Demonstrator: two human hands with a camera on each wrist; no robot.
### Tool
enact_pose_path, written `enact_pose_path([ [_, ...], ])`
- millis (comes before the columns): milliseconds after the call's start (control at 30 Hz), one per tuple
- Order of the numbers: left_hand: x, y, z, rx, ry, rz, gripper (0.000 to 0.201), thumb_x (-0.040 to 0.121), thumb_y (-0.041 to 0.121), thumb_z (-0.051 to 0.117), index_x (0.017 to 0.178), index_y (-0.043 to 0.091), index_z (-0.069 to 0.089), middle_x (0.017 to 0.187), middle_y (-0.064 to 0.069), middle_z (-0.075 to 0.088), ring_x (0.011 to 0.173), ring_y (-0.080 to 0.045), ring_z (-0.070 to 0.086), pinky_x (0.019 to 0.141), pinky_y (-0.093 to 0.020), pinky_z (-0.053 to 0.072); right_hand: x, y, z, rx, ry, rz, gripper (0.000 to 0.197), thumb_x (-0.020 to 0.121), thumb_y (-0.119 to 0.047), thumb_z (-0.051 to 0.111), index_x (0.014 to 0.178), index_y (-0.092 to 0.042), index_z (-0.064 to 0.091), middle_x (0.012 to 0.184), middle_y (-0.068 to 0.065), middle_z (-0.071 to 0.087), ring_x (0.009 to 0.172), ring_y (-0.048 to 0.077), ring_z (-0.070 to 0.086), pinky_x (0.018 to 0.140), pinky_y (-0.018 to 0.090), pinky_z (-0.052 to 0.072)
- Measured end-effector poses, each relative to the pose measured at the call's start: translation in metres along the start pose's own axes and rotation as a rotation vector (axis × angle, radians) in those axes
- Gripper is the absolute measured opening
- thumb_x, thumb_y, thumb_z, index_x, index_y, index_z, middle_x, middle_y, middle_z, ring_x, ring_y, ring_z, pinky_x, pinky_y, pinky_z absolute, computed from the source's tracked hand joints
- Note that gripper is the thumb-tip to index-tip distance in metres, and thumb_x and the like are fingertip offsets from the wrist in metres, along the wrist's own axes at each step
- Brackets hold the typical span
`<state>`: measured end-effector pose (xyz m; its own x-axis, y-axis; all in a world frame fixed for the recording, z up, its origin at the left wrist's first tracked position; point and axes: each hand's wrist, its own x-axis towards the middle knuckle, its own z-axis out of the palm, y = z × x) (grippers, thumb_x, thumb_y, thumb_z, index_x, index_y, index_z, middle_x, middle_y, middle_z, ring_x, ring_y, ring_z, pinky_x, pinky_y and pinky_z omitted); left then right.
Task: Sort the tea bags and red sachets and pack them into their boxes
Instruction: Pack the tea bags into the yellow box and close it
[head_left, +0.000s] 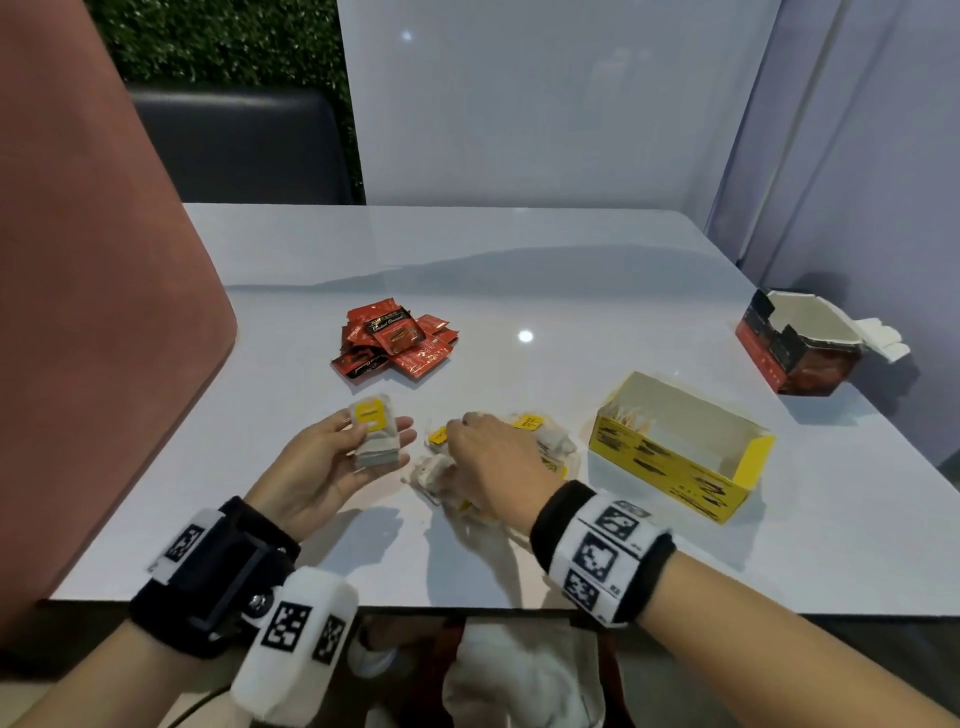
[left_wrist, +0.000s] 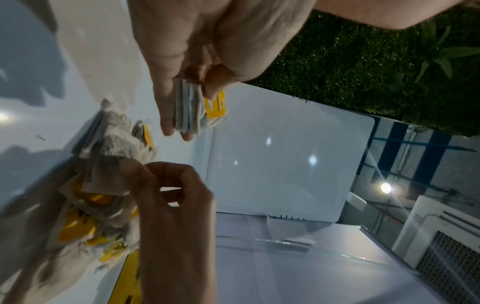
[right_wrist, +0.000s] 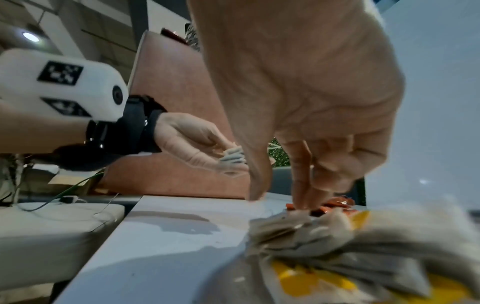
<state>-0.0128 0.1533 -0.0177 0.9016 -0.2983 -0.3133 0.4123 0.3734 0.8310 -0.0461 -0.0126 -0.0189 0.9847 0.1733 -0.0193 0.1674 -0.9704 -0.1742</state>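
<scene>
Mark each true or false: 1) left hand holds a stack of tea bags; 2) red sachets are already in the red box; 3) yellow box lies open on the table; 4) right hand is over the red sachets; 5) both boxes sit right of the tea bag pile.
1. True. The left hand grips a stack of tea bags, yellow tag on top.
2. False. The red sachets lie in a heap on the table, far from the red box.
3. True. The yellow box is open.
4. False. The right hand reaches into the loose tea bag pile.
5. True. Both boxes are to the pile's right.
</scene>
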Motion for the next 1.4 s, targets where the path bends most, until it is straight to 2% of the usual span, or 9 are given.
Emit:
enact_pose_path([
  [133,-0.004,-0.003,-0.001,-0.071,0.008,-0.053,0.021,0.099,0.008,0.034,0.108,-0.003,0.049,0.095,-0.024,0.068,0.077,-0.028,0.072,0.07,-0.037,0.059,0.006,-0.008,0.006,-0.091,-0.089,0.076,0.036,0.087,-0.007,0.051,0.123,-0.002,0.047,0.127,0.015,0.047,0.122,0.031,0.042,0.08,0.038,0.04],
  [367,-0.007,-0.01,0.0,0.079,-0.052,-0.11,0.021,0.093,-0.009,0.037,0.1,-0.007,0.056,0.094,-0.015,0.072,0.08,-0.018,0.072,0.07,-0.024,0.059,0.0,0.016,-0.012,0.407,0.134,0.204,0.009,0.086,-0.019,0.056,0.092,-0.013,0.057,0.088,0.003,0.058,0.082,0.023,0.055,0.061,0.03,0.041],
  [500,-0.007,-0.017,0.014,0.1,-0.09,-0.163,0.024,0.093,-0.009,0.037,0.097,-0.007,0.06,0.094,-0.014,0.073,0.077,-0.017,0.072,0.064,-0.022,0.058,-0.001,0.02,-0.026,0.626,0.358,0.163,0.005,0.086,-0.013,0.057,0.085,-0.017,0.055,0.087,0.007,0.067,0.078,0.027,0.063,0.068,0.043,0.054],
  [633,-0.005,-0.021,0.025,0.1,-0.13,-0.196,0.025,0.093,-0.009,0.035,0.102,-0.014,0.058,0.095,-0.021,0.069,0.079,-0.021,0.072,0.074,-0.028,0.058,-0.003,0.004,-0.025,0.304,0.433,-0.017,0.012,0.091,-0.018,0.055,0.102,-0.015,0.053,0.086,0.005,0.064,0.074,0.023,0.057,0.063,0.032,0.047],
  [800,-0.009,-0.017,0.03,0.051,-0.174,-0.158,0.03,0.087,-0.014,0.029,0.098,-0.015,0.057,0.092,-0.022,0.065,0.084,-0.024,0.066,0.075,-0.031,0.059,-0.014,-0.006,-0.001,0.041,0.502,-0.264,0.034,0.054,-0.009,0.085,0.077,-0.012,0.061,0.059,0.002,0.058,0.054,0.017,0.056,0.032,0.024,0.043],
  [1033,-0.009,-0.016,0.028,-0.031,-0.149,-0.153,0.034,0.085,-0.013,0.029,0.095,-0.013,0.062,0.092,-0.017,0.065,0.083,-0.019,0.063,0.073,-0.025,0.058,-0.019,-0.004,0.016,0.057,0.39,-0.367,0.019,0.066,-0.001,0.072,0.082,-0.008,0.064,0.081,0.004,0.068,0.079,0.024,0.06,0.048,0.032,0.051],
  [1167,-0.009,-0.017,0.026,-0.082,-0.105,-0.156,0.031,0.093,0.004,0.036,0.083,-0.003,0.065,0.08,-0.013,0.064,0.064,-0.016,0.063,0.06,-0.022,0.056,-0.022,0.002,0.015,0.147,0.311,-0.475,0.022,0.087,-0.012,0.05,0.101,-0.007,0.066,0.105,0.007,0.069,0.095,0.027,0.061,0.076,0.037,0.054],
  [1267,-0.005,-0.017,0.023,-0.038,-0.036,-0.151,0.024,0.096,0.001,0.037,0.103,-0.009,0.057,0.092,-0.018,0.066,0.078,-0.021,0.068,0.069,-0.027,0.058,-0.027,0.016,-0.004,0.426,0.312,-0.231,0.032,0.096,-0.015,0.046,0.126,-0.014,0.055,0.121,0.008,0.062,0.106,0.024,0.06,0.093,0.034,0.048],
  [1400,-0.005,-0.016,0.028,-0.025,-0.038,-0.133,0.026,0.095,-0.008,0.029,0.1,-0.01,0.055,0.102,-0.021,0.063,0.097,-0.028,0.061,0.075,-0.03,0.055,-0.014,0.059,-0.024,0.057,0.094,0.289,0.023,0.094,-0.007,0.044,0.117,-0.007,0.048,0.108,0.011,0.058,0.106,0.028,0.052,0.067,0.029,0.036],
])
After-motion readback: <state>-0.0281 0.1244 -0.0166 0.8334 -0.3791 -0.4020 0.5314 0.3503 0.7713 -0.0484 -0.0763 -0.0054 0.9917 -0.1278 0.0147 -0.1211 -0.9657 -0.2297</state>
